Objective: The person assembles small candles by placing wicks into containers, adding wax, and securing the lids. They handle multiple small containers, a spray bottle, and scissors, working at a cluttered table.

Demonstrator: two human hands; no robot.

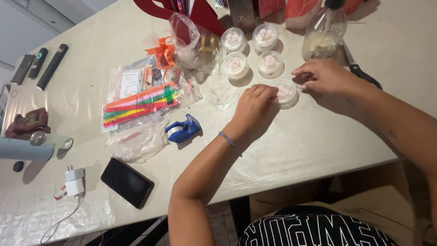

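On the table (318,136), left hand (252,107) and right hand (325,77) curled onto a small lidded cup (287,93), fingertips pinching its rim from both sides, near four like cups (250,48), tape dispenser (183,129) left.

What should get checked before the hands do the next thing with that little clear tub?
1. Both hands on the small round clear plastic tub: ok; left hand and right hand touch its rim.
2. Tub upright on the pale table: ok.
3. Lid fully pressed shut: cannot tell; fingers hide the edge.
4. Blue tape dispenser within reach: ok, probably; it lies beside the left forearm.
5. Black-handled scissors clear of the hands: not ok; they lie just behind the right hand.
6. Four other small tubs out of the way: ok.
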